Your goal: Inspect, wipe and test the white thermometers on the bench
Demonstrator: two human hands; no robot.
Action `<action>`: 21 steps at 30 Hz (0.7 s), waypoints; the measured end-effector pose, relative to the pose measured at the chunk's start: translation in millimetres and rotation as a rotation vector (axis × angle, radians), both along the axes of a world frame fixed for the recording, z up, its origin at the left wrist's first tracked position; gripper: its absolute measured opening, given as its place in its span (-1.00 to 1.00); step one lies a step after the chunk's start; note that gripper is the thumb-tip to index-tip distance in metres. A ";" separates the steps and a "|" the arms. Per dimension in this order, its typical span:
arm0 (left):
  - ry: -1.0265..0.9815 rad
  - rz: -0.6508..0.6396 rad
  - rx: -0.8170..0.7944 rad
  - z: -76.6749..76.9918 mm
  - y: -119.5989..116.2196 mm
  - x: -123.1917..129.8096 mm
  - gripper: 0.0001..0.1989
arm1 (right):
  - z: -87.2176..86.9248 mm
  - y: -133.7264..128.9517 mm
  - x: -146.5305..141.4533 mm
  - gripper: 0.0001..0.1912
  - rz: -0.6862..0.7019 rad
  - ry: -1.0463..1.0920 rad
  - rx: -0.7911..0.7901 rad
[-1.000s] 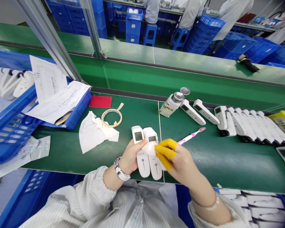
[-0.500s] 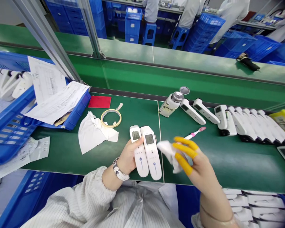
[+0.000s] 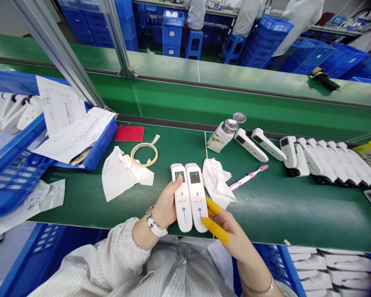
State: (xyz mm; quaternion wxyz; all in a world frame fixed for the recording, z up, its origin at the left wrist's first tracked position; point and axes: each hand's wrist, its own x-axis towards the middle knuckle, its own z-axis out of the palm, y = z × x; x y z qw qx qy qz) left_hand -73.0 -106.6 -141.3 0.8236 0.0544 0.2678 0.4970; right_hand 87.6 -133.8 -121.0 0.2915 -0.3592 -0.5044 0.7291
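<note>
Two white infrared thermometers stand side by side, screens towards me: the left thermometer (image 3: 183,206) and the right thermometer (image 3: 198,206), whose display seems to read "CA2". My left hand (image 3: 167,206) is closed round the left one, its thumb over the lower screen; its other fingers are hidden behind. Yellow finger cots cover fingers of my right hand (image 3: 227,231), which pinches the lower end of the right thermometer from its side. Just beyond lies a crumpled white cloth (image 3: 217,179), with a pink-and-white toothbrush (image 3: 247,179) beside it.
A dispenser bottle (image 3: 219,138) with its lid up stands at the back, near more thermometers (image 3: 250,145) lined up to the right. Leftward are a tape roll (image 3: 144,155), another white cloth (image 3: 119,173), a red card (image 3: 129,133) and a blue bin (image 3: 103,144) with papers.
My right hand has put the white cloth down on the table and moved left onto the right thermometer. Both thermometers now stand more upright.
</note>
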 end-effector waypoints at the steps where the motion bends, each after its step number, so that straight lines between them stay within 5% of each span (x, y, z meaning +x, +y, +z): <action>1: -0.006 -0.005 0.004 -0.2 -0.4 -0.1 -0.43 | 0.7 -0.2 -0.6 -0.57 0.002 0.019 -0.010; 21: -0.181 -0.017 -0.014 8.1 1.9 -2.9 -0.34 | -5.7 -2.9 -1.7 -0.53 0.008 0.098 -0.050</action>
